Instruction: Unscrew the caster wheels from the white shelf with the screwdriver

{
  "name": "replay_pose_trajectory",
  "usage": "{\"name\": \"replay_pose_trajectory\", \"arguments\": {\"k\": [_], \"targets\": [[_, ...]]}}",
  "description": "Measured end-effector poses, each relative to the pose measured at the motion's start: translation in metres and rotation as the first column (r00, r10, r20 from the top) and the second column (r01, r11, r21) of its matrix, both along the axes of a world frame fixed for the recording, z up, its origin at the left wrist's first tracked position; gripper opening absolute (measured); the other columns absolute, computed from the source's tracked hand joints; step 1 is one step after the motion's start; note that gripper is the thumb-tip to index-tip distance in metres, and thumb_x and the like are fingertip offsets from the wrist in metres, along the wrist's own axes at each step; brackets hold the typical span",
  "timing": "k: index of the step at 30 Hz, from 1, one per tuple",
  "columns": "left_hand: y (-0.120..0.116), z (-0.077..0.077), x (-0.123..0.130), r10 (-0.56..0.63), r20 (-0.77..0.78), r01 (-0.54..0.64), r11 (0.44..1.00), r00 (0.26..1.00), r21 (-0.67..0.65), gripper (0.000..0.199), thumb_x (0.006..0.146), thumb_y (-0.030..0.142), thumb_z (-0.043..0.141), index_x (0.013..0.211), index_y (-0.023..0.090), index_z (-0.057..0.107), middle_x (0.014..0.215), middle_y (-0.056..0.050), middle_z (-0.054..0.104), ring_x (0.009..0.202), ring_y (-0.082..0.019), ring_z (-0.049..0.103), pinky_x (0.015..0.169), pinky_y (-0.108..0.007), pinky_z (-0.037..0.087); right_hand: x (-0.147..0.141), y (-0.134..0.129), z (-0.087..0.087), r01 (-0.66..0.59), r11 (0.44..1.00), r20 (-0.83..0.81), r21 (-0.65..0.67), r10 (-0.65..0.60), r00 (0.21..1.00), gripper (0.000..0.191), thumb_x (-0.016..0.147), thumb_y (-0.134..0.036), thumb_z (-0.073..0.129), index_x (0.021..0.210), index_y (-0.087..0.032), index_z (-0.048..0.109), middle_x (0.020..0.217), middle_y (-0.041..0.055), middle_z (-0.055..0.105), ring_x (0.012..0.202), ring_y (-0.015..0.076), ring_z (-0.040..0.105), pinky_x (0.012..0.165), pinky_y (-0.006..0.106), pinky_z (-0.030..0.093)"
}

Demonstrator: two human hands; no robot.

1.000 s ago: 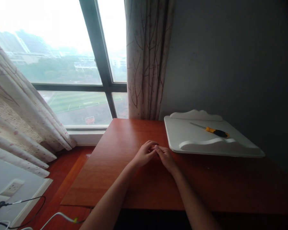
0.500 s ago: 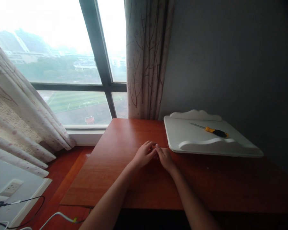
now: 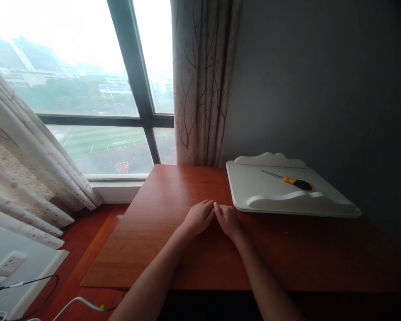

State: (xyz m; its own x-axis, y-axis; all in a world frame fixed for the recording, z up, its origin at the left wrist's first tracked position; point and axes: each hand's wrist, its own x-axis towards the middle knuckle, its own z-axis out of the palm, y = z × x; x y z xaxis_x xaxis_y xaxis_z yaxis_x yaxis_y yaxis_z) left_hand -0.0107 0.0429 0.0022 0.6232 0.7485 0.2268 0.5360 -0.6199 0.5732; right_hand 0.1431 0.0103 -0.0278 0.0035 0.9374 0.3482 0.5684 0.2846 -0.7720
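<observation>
My left hand (image 3: 199,216) and my right hand (image 3: 228,219) meet just above the wooden table (image 3: 157,218), fingertips touching. The left fingers are bent and pressed together. Those of the right are curled too, its thumb upright against the left fingertips. Whatever may be between them is hidden by the fingers. Beyond the right hand lies a white board (image 3: 254,183) with wavy raised edges. On it rests a screwdriver (image 3: 299,183) with a yellow and black handle, its shaft pointing left; neither hand touches it.
A window (image 3: 83,89) and curtains (image 3: 200,84) stand behind the table's left part, a grey wall (image 3: 314,80) behind the right. At lower left are a wall socket (image 3: 11,264), a black cord and a white cable (image 3: 83,299) beside the table edge.
The fingers of both hands have closed in; the left ones, earlier more spread, are now bent together. The view has shifted slightly. The screwdriver and board stay in place.
</observation>
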Motion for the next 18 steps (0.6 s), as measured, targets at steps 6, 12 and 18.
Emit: {"name": "replay_pose_trajectory", "arguments": {"k": [6, 12, 18], "targets": [[-0.0008, -0.0003, 0.0006, 0.015, -0.056, -0.014, 1.0, 0.998, 0.005, 0.036, 0.103, 0.039, 0.032, 0.096, 0.02, 0.062, 0.095, -0.008, 0.071, 0.086, -0.022, 0.067, 0.077, -0.029, 0.046, -0.0003, -0.001, 0.0022, -0.003, 1.0, 0.028, 0.027, 0.002, 1.0, 0.063, 0.101, -0.055, 0.026, 0.065, -0.021, 0.064, 0.067, 0.0092, 0.067, 0.06, 0.0189, 0.058, 0.061, 0.029, 0.035], [-0.0029, 0.0043, 0.0003, 0.02, -0.115, -0.021, 1.0, 0.993, -0.007, 0.043, 0.103, 0.043, 0.029, 0.091, 0.02, 0.063, 0.084, -0.008, 0.072, 0.075, -0.022, 0.068, 0.067, -0.027, 0.043, 0.0002, -0.0013, 0.0024, -0.017, 0.999, 0.017, 0.033, 0.017, 1.0, 0.063, 0.102, -0.054, 0.026, 0.059, -0.021, 0.058, 0.063, 0.0076, 0.065, 0.058, 0.0179, 0.057, 0.059, 0.029, 0.032], [-0.005, 0.0076, 0.0005, 0.008, -0.139, -0.011, 1.0, 0.99, -0.024, 0.046, 0.103, 0.041, 0.028, 0.089, 0.019, 0.065, 0.081, -0.007, 0.073, 0.071, -0.022, 0.068, 0.066, -0.027, 0.043, -0.0005, -0.0021, 0.0017, -0.026, 1.0, -0.011, 0.011, 0.026, 1.0, 0.064, 0.102, -0.055, 0.025, 0.054, -0.022, 0.052, 0.057, 0.0056, 0.062, 0.056, 0.0172, 0.058, 0.059, 0.028, 0.034]]}}
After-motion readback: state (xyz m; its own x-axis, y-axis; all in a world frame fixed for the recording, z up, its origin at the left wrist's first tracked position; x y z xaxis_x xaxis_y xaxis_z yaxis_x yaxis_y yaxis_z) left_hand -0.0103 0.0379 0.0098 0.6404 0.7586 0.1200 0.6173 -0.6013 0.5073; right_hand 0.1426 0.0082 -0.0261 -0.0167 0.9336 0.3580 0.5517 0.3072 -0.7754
